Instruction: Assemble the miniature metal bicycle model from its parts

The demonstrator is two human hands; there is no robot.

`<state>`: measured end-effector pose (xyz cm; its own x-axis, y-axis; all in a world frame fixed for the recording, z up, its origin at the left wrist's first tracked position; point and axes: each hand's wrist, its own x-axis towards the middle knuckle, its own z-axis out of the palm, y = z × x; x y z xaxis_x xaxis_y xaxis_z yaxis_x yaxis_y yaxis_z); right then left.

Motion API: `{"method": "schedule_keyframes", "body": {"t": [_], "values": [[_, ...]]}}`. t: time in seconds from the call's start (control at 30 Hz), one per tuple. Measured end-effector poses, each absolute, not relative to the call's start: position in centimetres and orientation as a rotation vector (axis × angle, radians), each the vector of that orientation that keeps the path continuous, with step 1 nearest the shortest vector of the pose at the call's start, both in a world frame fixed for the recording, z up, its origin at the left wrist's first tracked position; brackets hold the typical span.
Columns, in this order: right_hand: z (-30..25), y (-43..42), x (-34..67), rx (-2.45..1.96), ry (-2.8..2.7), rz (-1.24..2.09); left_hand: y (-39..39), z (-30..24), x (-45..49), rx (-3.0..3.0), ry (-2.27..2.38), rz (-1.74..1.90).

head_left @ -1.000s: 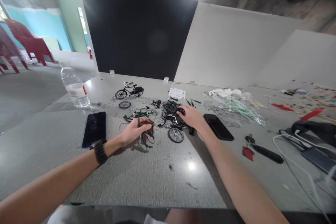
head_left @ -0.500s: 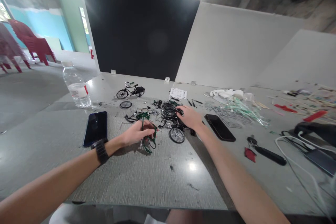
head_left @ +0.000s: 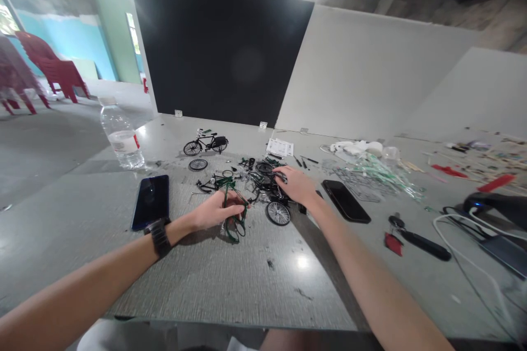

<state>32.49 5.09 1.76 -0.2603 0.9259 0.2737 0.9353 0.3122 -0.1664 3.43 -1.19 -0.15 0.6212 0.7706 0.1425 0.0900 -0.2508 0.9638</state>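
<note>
Gripping the green miniature bicycle frame (head_left: 233, 228) in a closed hold, the left hand (head_left: 218, 210) has carried it slightly rightward above the surface (head_left: 230, 279), while the curled right hand (head_left: 297, 186) sits on the black parts (head_left: 267, 184), whether grasping them hard to tell.
</note>
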Motion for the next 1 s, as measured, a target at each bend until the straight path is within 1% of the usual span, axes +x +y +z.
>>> {"method": "schedule_keyframes", "body": {"t": [0.3,0.43,0.6,0.83,1.0], "values": [[2.8,4.0,31.3,-1.666,-2.288,-0.061,-1.5,0.4,3.5,1.720,0.712,0.758],[3.4,2.7,29.5,-1.579,-2.385,-0.106,-1.6,0.7,3.7,1.709,0.718,0.758],[3.4,1.5,27.7,-1.486,-2.538,-0.074,-1.5,0.5,3.7,1.697,0.707,0.762],[2.6,2.4,28.9,-1.625,-2.488,-0.120,-1.6,0.6,3.9,1.666,0.730,0.753],[2.3,3.0,30.0,-1.642,-2.448,-0.142,-1.5,0.4,3.9,1.655,0.733,0.763]]}}
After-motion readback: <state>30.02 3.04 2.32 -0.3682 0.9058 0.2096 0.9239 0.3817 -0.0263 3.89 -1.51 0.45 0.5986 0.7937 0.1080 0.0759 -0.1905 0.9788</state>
